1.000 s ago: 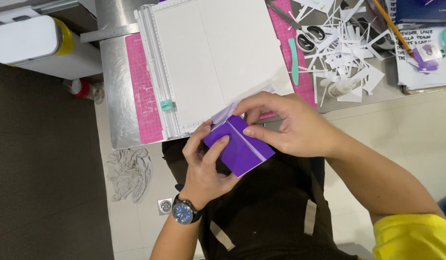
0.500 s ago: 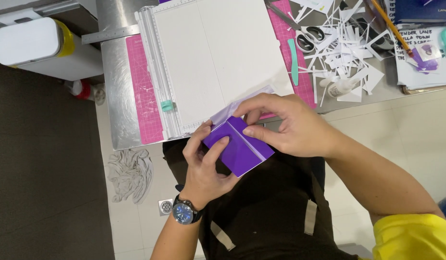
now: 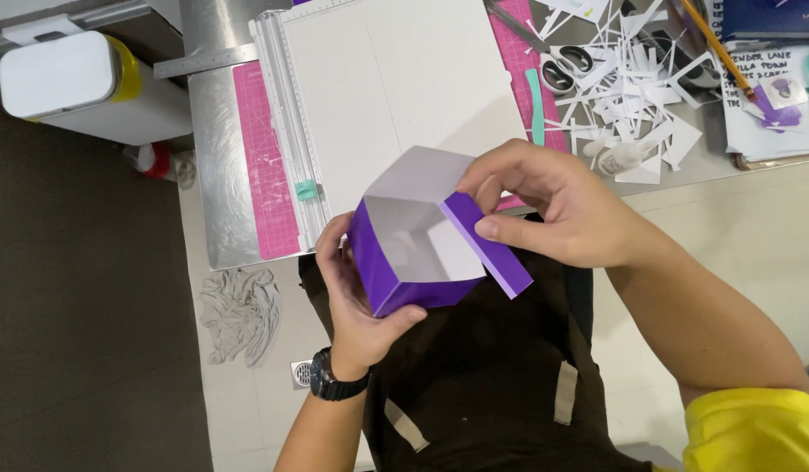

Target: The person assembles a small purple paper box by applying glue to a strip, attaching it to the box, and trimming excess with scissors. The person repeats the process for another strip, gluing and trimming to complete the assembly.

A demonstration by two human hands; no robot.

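In the head view, the left hand (image 3: pixel 356 301) is gripping the lower left corner of a purple paper box (image 3: pixel 413 245), held off the bench's (image 3: pixel 216 131) near edge, while the right hand (image 3: pixel 557 205) is pinching its right flap beside the white paper trimmer (image 3: pixel 395 87).

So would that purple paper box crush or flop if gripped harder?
Probably yes: the purple paper box looks thin-walled and hollow, so likely light and easily dented. Its loose flap, pinched by the right hand, would likely bend. The left hand cradles it.
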